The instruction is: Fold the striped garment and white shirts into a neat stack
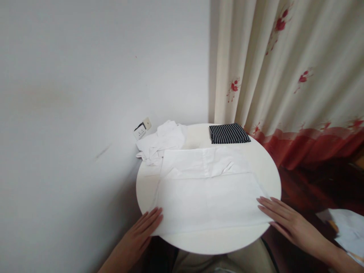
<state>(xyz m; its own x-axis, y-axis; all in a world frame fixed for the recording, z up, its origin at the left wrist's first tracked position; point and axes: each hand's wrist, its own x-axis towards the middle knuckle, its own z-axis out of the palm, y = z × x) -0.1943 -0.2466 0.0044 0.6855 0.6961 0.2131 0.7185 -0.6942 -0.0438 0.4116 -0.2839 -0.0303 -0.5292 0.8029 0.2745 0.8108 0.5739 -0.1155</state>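
Observation:
A white garment (204, 201), which looks like a shirt, is spread flat and partly folded over on a round white table (210, 244). A strip like a placket runs down its upper middle, and a few creases show there. My left hand (139, 231) rests with straight fingers on the garment's near left corner, its thumb hidden. At the near right corner, my right hand (287, 218) lies with outstretched fingers on the cloth, the thumb lower by the edge. Both hands are open.
A crumpled white cloth (165, 140) lies at the table's far left, beside a wall socket (140, 132). At the far right sits a folded black-and-white striped cloth (229, 134). A floral curtain (261, 76) hangs behind. White items (348, 227) are at the lower right.

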